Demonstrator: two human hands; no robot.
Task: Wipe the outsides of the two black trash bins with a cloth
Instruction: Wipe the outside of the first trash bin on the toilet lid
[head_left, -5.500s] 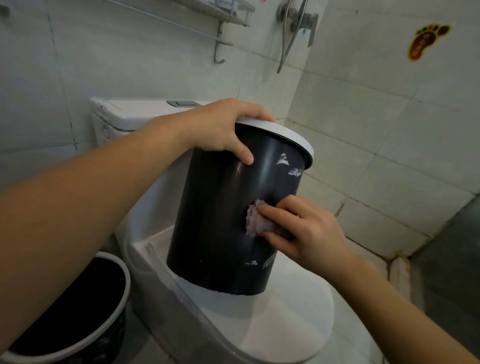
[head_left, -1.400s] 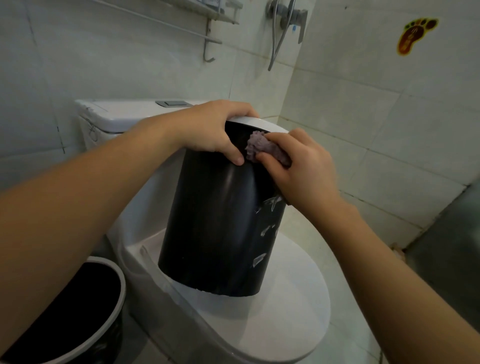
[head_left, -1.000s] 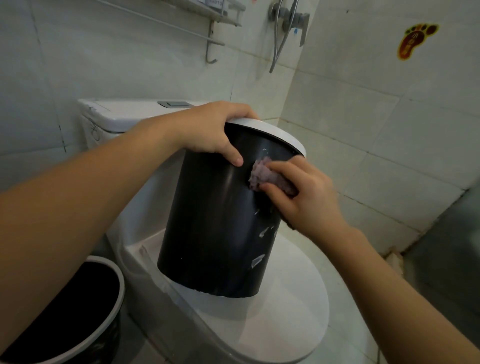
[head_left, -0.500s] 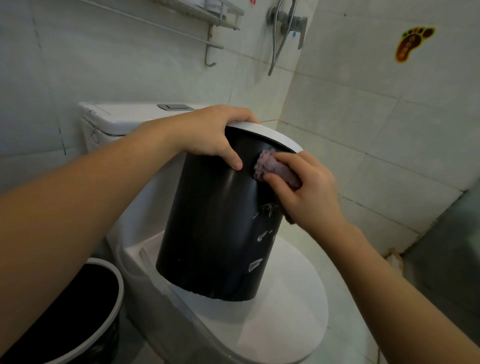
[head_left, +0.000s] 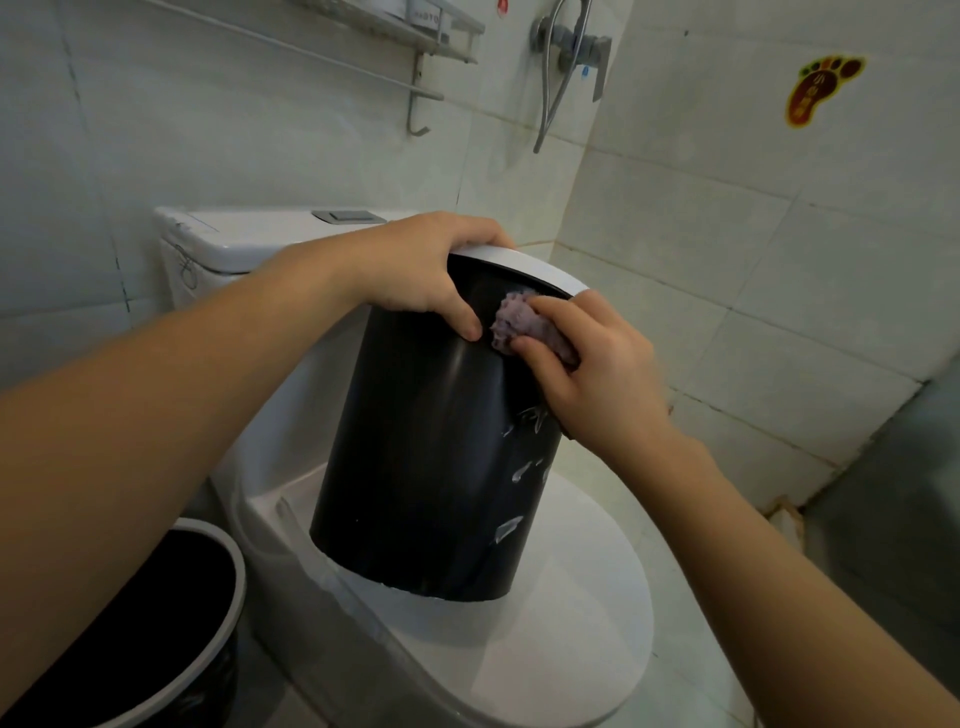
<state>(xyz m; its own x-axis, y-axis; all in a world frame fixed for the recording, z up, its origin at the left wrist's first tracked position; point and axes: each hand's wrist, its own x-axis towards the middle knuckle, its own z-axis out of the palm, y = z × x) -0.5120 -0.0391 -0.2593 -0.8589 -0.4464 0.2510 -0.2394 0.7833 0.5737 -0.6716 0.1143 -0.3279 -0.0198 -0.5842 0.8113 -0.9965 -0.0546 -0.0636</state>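
Observation:
A black trash bin (head_left: 415, 467) with a white rim stands tilted on the closed toilet lid (head_left: 561, 623). My left hand (head_left: 421, 270) grips its rim from above, thumb down on the black wall. My right hand (head_left: 592, 374) holds a bunched purple cloth (head_left: 511, 322) against the bin's upper right side, just under the rim and close to my left thumb. White scuff marks show on the wall below that hand. A second black bin (head_left: 156, 634) with a white rim stands on the floor at the lower left, partly hidden by my left arm.
The white toilet tank (head_left: 234, 244) is behind the bin. Tiled walls close in at the back and right. A metal rack (head_left: 415, 31) and a shower valve with hose (head_left: 571, 52) hang above. A grey floor area (head_left: 893, 493) lies at the right.
My right hand has rubbed the cloth up and down the bin's right side, and it is now near the rim again. The left hand's grip on the rim is unchanged.

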